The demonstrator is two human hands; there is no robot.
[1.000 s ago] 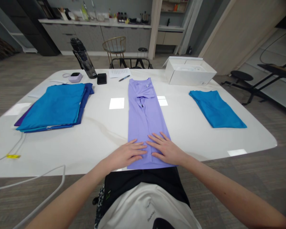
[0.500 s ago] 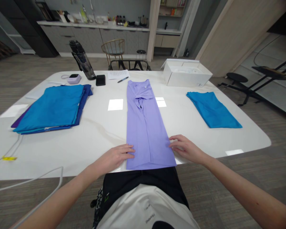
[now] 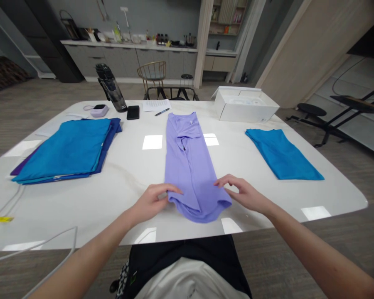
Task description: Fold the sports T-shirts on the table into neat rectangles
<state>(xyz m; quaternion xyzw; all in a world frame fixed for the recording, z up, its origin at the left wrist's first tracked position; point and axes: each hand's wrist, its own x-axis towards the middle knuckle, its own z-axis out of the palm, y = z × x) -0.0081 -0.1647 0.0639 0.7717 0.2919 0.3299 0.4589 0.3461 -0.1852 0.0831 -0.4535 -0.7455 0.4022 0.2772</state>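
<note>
A light purple shirt lies in a long narrow strip on the white table, its neckline at the far end. The near end is lifted and curls between my hands. My left hand grips its near left edge, fingers on top and thumb below. At the near right edge, my right hand pinches the cloth between thumb and fingers. A stack of folded blue and purple cloths rests at the left. One folded blue cloth lies at the right.
A dark bottle, a black case, a lilac device, paper and a pen are toward the back. An open white box stands back right. A white cable crosses the left front.
Both hands have closed on the shirt's near end and raised it into a curl. The near end sits farther from the table's front edge. The view has tilted up slightly.
</note>
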